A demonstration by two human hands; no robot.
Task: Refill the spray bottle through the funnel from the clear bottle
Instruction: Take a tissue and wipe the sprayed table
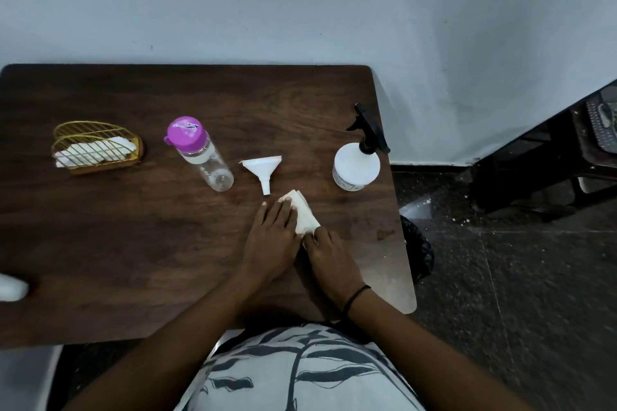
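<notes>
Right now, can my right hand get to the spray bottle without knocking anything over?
Probably yes. The right hand rests on the folded napkin, and the wood between it and the spray bottle is bare. The funnel lies off to the left, out of the way.

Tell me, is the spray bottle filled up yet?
I can't tell. The spray bottle has its sprayer on, the funnel lies on the table, and the clear bottle is capped. Both hands, left and right, press a folded tissue.

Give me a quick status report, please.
Both hands, left and right, pressing a folded tissue on the table. Spray bottle capped; funnel and clear bottle untouched.
</notes>
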